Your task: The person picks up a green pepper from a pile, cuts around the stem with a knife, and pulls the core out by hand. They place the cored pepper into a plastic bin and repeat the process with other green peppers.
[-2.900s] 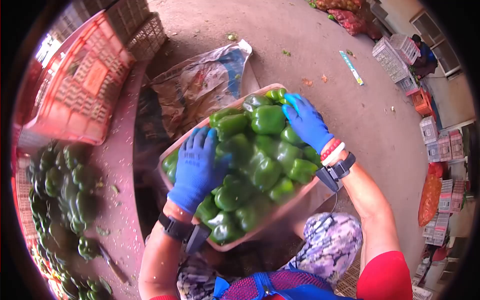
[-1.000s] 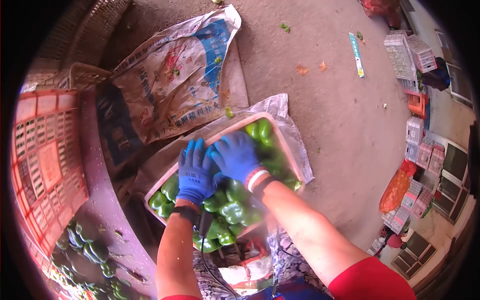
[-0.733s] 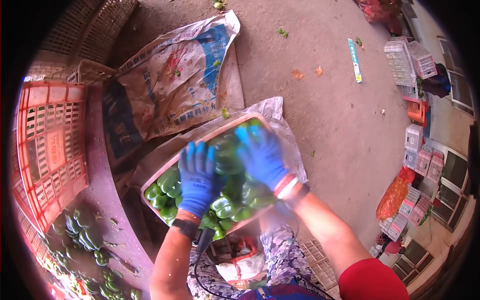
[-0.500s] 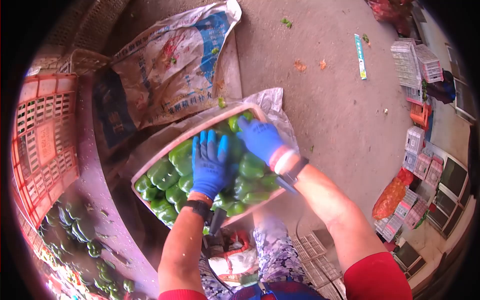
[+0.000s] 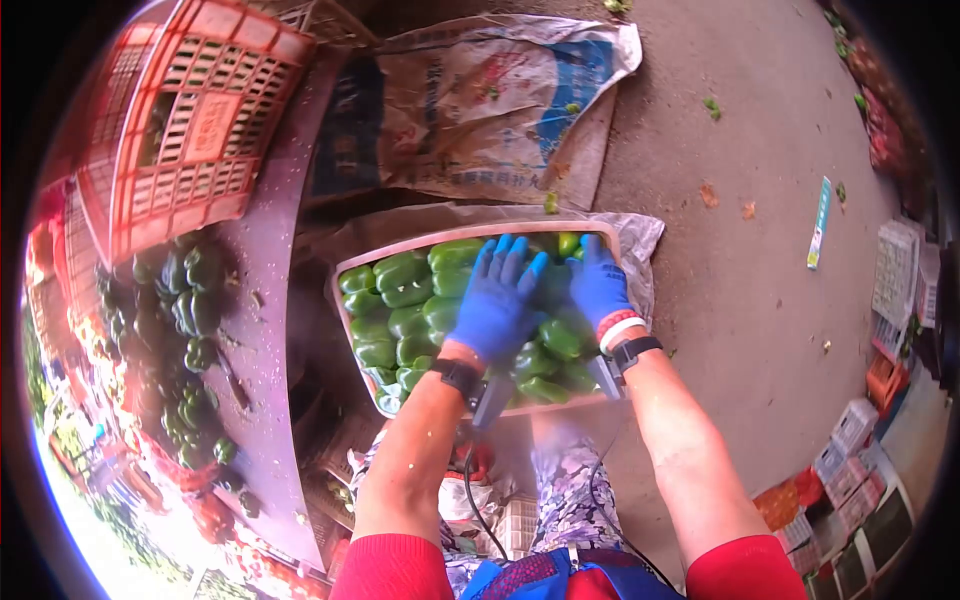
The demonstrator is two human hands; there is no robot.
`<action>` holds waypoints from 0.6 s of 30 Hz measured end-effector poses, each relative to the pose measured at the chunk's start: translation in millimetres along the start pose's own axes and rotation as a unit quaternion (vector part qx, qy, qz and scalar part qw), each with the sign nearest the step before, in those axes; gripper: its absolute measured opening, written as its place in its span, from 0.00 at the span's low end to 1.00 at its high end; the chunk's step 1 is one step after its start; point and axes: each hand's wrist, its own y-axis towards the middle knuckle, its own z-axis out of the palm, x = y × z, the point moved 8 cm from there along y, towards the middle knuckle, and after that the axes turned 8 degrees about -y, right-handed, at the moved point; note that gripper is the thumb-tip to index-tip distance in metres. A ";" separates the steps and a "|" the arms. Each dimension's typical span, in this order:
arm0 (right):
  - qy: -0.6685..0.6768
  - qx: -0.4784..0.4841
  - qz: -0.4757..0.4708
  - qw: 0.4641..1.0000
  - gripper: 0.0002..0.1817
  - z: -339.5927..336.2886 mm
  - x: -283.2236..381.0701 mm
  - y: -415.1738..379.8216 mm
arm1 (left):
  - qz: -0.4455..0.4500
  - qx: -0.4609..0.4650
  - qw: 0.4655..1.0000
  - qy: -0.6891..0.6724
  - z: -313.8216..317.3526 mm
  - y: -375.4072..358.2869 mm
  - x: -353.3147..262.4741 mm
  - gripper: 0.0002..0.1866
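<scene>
A shallow pale pink crate packed with green bell peppers sits in front of my body. My left hand, in a blue glove, lies flat over the peppers near the middle, fingers spread and pointing to the far side. At the far right corner is my right hand, gloved alike. Its fingers are stretched over the peppers, beside a lighter green one, and no pepper shows in its grip. Both palms hide the peppers under them.
A printed woven sack lies beyond the crate. At left, a red-orange plastic crate stands on a ledge, near a heap of green peppers. More crates line the right side, and a green-white strip lies on the floor.
The view has swung, so the crate appears straighter and further right. My left hand still rests on the peppers. My right hand has stayed at the far right corner, its fingers now pointing more directly away.
</scene>
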 end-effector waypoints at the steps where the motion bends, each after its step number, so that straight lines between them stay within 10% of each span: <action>1: 0.003 0.002 0.002 1.000 0.23 -1.7 0.1 0.2 | -0.028 -0.022 0.999 0.004 -14.3 -7.2 -1.6 0.51; 6: 0.023 -0.026 -0.039 0.999 0.23 -3.2 -3.3 0.7 | -0.122 -0.057 0.990 0.043 -10.5 -63.3 44.1 0.54; 10: -0.081 0.175 0.071 0.979 0.30 -37.9 7.5 -0.9 | -0.110 -0.058 0.992 0.013 8.2 -67.4 68.4 0.52; 11: -0.050 -0.031 -0.068 0.996 0.32 -52.4 31.7 -7.3 | -0.108 -0.066 0.992 0.007 8.8 -69.3 69.5 0.51; 18: -0.109 0.167 -0.321 0.926 0.34 15.6 204.9 -18.3 | -0.145 -0.091 0.985 0.015 -35.0 -84.8 55.1 0.42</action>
